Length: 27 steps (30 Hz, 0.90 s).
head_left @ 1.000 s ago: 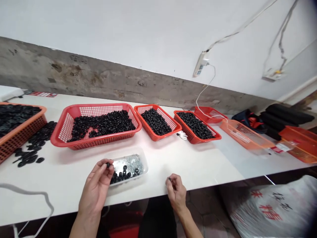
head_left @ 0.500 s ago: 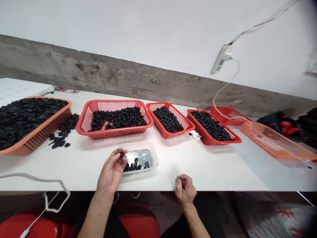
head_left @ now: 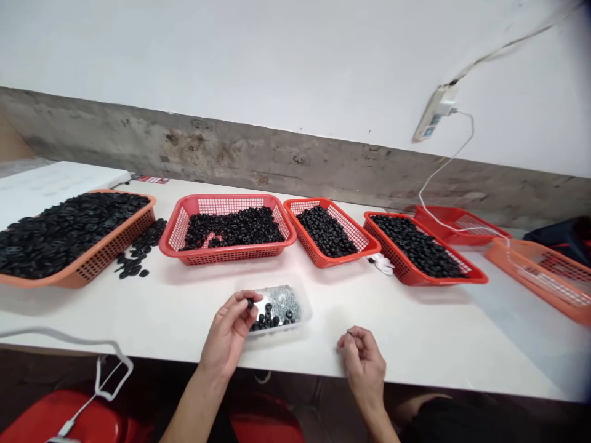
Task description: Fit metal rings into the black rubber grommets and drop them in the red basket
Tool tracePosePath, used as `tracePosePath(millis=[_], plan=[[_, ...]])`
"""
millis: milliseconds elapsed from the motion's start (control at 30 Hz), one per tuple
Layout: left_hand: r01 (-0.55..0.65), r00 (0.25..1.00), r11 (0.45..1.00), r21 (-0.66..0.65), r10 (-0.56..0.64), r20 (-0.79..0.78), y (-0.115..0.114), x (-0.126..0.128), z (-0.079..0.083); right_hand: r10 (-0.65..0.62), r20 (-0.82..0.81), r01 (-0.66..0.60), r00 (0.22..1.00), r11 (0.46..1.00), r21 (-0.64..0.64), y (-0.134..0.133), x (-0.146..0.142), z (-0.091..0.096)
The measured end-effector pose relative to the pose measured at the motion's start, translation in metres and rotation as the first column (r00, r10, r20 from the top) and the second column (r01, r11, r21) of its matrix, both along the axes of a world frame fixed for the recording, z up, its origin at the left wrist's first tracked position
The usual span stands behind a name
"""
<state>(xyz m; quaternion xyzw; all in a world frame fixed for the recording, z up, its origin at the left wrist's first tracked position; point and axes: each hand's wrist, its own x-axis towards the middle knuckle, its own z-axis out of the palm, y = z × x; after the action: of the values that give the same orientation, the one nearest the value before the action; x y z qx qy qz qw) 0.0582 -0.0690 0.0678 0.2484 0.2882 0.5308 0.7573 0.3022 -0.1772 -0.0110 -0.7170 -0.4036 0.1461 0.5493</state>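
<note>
Left hand [head_left: 228, 335] pinches one black ring [head_left: 250, 303] between thumb and fingertips at the left rim of the clear tray [head_left: 308, 312], which holds silvery small parts and black rings. Right hand [head_left: 364, 363], near the table edge, has its fingertips closed on a tiny dark piece [head_left: 348, 334]. Three red baskets [head_left: 231, 253] hold black parts. A white cable [head_left: 462, 229] crosses a fourth red basket [head_left: 443, 212]. There are two orange baskets, and the left orange basket [head_left: 106, 255] is heaped with flat black rings.
</note>
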Motion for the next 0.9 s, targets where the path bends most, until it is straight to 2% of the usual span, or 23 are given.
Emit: tracePosePath(millis=[100, 167, 233, 300, 433, 500, 567, 667, 733, 800, 900], plan=[[0.064, 0.997, 0.998, 0.012, -0.063, -0.044, 0.001, 0.003, 0.004, 0.135, -0.235, -0.126, 0.963, 0.991, 0.052, 0.020, -0.003, 0.021], [0.093, 0.993, 0.995, 0.017, -0.092, -0.071, 0.006, 0.004, 0.010, 0.269, -0.282, -0.243, 0.921, 0.962, 0.123, 0.039, -0.008, 0.040], [0.114, 0.989, 0.993, 0.039, -0.109, -0.099, 0.016, 0.007, 0.018, 0.410, -0.278, -0.357, 0.869, 0.907, 0.223, 0.062, -0.015, 0.063], [0.147, 0.983, 0.987, 0.064, -0.138, -0.120, 0.028, 0.012, 0.029, 0.549, -0.239, -0.478, 0.801, 0.826, 0.298, 0.088, -0.023, 0.089], [0.250, 0.962, 0.958, 0.139, -0.229, -0.150, 0.056, 0.026, 0.055, 0.703, -0.116, -0.609, 0.702, 0.676, 0.414, 0.135, -0.041, 0.131], [0.280, 0.954, 0.940, 0.195, -0.250, -0.162, 0.069, 0.032, 0.066, 0.731, -0.053, -0.645, 0.680, 0.631, 0.431, 0.153, -0.049, 0.141], [0.299, 0.949, 0.924, 0.239, -0.262, -0.176, 0.083, 0.035, 0.073, 0.733, -0.011, -0.660, 0.680, 0.618, 0.428, 0.169, -0.053, 0.143], [0.322, 0.940, 0.905, 0.279, -0.270, -0.211, 0.102, 0.032, 0.071, 0.697, 0.108, -0.675, 0.709, 0.628, 0.387, 0.184, -0.056, 0.140], [0.333, 0.935, 0.897, 0.291, -0.276, -0.221, 0.113, 0.029, 0.064, 0.647, 0.261, -0.696, 0.716, 0.640, 0.324, 0.190, -0.055, 0.141], [0.332, 0.935, 0.896, 0.293, -0.274, -0.224, 0.122, 0.025, 0.058, 0.603, 0.451, -0.736, 0.658, 0.642, 0.216, 0.192, -0.052, 0.146], [0.347, 0.925, 0.889, 0.299, -0.273, -0.263, 0.133, 0.021, 0.055, 0.561, 0.659, -0.761, 0.502, 0.648, 0.027, 0.192, -0.047, 0.157]])
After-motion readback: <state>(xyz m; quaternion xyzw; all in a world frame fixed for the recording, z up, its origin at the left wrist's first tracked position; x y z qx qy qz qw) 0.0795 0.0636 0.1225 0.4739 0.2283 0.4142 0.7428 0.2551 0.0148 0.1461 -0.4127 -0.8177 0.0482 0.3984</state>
